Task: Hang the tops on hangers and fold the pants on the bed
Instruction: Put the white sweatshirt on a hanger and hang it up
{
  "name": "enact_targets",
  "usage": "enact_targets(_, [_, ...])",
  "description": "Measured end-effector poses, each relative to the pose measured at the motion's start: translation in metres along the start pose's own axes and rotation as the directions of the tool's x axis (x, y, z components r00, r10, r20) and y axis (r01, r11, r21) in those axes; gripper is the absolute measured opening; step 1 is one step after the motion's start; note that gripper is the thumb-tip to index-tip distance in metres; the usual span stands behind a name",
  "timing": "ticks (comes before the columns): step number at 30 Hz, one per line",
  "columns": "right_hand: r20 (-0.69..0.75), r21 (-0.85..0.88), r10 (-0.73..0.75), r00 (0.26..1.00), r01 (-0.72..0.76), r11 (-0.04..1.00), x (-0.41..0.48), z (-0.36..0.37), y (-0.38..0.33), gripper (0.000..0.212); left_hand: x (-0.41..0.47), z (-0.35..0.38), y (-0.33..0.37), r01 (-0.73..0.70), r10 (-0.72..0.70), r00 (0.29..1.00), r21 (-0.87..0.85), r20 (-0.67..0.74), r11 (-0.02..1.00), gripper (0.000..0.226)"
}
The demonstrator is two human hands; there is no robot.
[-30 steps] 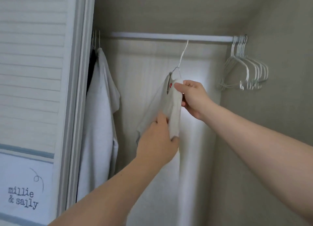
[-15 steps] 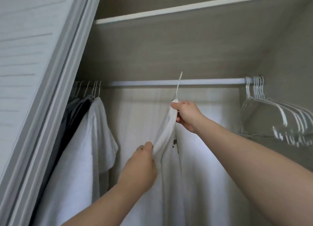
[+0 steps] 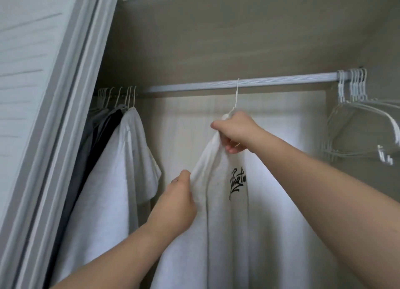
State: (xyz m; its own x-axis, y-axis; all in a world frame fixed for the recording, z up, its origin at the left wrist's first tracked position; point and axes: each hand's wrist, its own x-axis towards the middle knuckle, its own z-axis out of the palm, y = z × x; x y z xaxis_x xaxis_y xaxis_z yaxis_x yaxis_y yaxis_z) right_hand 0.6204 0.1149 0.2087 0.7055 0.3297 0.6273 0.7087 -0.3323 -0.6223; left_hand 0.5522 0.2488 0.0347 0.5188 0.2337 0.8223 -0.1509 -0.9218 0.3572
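Observation:
A white T-shirt (image 3: 233, 223) with a black script print hangs from a white wire hanger (image 3: 236, 98) whose hook sits over the closet rod (image 3: 270, 83). My right hand (image 3: 234, 131) grips the shirt's collar and the hanger's neck just under the hook. Lower and to the left, my left hand (image 3: 177, 200) pinches the shirt's left shoulder edge. The hanger's shoulders are hidden inside the shirt.
Several hung tops, a white one (image 3: 121, 169) in front of grey and dark ones, fill the rod's left end. Several bare white hangers (image 3: 363, 119) bunch at the right end. A louvred sliding door (image 3: 32, 93) stands at left; a shelf (image 3: 216, 28) runs above.
The hanger's hook has gone up onto the rod. My view has tilted upward, and both hands kept their hold on the shirt.

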Motion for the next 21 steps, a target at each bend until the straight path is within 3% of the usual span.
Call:
enact_targets(3, [0.064, -0.161, 0.03, 0.998, -0.019, 0.987, -0.014, 0.003, -0.02, 0.026, -0.005, -0.009, -0.004, 0.01, -0.01, 1.0, -0.025, 0.011, 1.0, 0.015])
enact_targets(7, [0.098, -0.223, 0.054, 0.994, -0.031, 0.974, -0.016, 0.017, -0.036, 0.04, -0.009, -0.029, -0.009, 0.013, -0.013, 1.0, -0.035, 0.014, 0.999, 0.013])
enact_targets(17, [0.239, 0.035, -0.063, 0.969, 0.057, 0.998, 0.012, 0.088, -0.064, 0.03, -0.008, -0.093, -0.043, 0.138, -0.139, 0.99, 0.157, -0.01, 0.978, 0.017])
enact_targets(21, [0.22, 0.112, -0.134, 0.966, 0.111, 0.987, 0.03, 0.121, -0.075, 0.021, -0.008, -0.11, -0.053, 0.19, -0.193, 0.981, 0.226, -0.005, 0.956, 0.017])
